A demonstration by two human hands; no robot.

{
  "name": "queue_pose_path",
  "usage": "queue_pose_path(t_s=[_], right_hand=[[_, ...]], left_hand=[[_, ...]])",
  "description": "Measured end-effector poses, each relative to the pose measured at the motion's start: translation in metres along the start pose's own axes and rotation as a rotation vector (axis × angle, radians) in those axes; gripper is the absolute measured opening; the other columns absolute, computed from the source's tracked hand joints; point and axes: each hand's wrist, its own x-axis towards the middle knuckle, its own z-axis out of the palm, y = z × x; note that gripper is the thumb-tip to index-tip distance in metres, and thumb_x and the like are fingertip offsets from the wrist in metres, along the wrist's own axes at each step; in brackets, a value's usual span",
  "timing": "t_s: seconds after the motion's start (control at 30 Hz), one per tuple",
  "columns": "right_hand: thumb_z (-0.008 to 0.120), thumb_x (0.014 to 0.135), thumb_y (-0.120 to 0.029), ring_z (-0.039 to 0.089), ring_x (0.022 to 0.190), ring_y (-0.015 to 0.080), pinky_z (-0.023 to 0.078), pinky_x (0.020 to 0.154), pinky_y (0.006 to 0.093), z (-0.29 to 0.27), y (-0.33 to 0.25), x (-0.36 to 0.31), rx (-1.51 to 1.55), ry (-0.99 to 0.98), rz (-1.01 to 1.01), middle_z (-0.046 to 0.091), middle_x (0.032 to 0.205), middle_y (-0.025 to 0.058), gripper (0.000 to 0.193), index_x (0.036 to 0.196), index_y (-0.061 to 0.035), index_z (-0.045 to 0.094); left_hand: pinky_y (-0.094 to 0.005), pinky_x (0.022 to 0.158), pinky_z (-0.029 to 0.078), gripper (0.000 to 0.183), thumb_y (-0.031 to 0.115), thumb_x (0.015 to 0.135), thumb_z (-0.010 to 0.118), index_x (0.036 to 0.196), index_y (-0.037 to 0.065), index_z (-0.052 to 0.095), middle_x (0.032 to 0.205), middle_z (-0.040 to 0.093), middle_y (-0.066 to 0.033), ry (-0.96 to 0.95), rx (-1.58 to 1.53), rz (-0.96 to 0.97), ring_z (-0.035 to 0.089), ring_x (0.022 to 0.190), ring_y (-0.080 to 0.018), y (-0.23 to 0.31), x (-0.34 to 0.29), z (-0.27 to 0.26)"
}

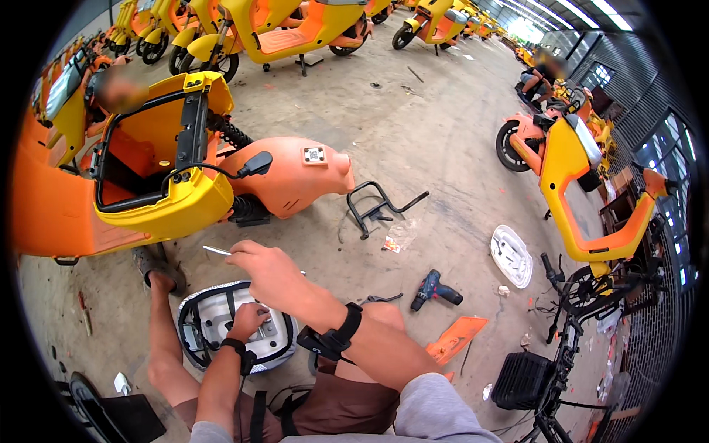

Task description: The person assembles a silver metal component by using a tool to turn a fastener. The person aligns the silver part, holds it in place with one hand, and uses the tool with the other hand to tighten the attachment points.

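A scooter seat [277, 328] lies upside down on the floor between my legs, its pale underside with a black rim facing up. My left hand [249, 321] is on this underside with its fingers curled inward; whatever they may grip is too small to make out. Above the seat's far edge, my right hand [269, 275] is closed on a thin white rod [216, 251], which points left toward the scooter. That orange and yellow scooter [166, 210] stands just ahead on the left, its seat opening uncovered.
To the right lie a cordless drill [436, 290], an orange panel [456, 338] and a white shell [511, 256]. A bent black metal frame [373, 207] rests beyond the drill. More scooters [295, 40] stand at the back; another [565, 184] stands right. A person [541, 77] sits far off.
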Motion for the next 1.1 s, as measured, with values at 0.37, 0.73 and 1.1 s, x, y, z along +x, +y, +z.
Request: queue_pose_path(t_s=[0.37, 0.73, 1.1], right_hand=[[0.057, 0.063, 0.012, 0.063, 0.087, 0.0375, 0.052, 0.077, 0.0444, -0.001, 0.007, -0.002, -0.029, 0.044, -0.029, 0.06, 0.107, 0.0135, 0.043, 0.103, -0.001, 0.066], [0.057, 0.064, 0.013, 0.063, 0.088, 0.0377, 0.052, 0.077, 0.0443, -0.002, 0.005, -0.003, -0.023, 0.037, -0.03, 0.061, 0.106, 0.0141, 0.041, 0.101, -0.0002, 0.066], [0.054, 0.065, 0.013, 0.063, 0.093, 0.036, 0.053, 0.081, 0.0422, -0.002, 0.004, -0.002, -0.028, 0.009, -0.002, 0.062, 0.11, 0.0132, 0.044, 0.104, 0.0003, 0.067]], left_hand=[[-0.0405, 0.066, 0.052, 0.031, 0.029, 0.071, 0.08, 0.078, 0.001, 0.069, 0.079, 0.069, -0.0145, 0.18, 0.096, -0.049, 0.066, 0.07, -0.0304, 0.01, 0.0, 0.008], [-0.0344, 0.06, 0.05, 0.026, 0.018, 0.072, 0.08, 0.082, -0.003, 0.069, 0.068, 0.066, -0.0151, 0.21, -0.171, -0.117, 0.063, 0.06, -0.021, -0.001, -0.004, 0.017], [-0.032, 0.051, 0.046, 0.025, 0.018, 0.073, 0.078, 0.08, -0.005, 0.069, 0.059, 0.062, -0.0113, 0.303, -0.235, -0.142, 0.057, 0.052, -0.0151, -0.015, -0.004, 0.03]])
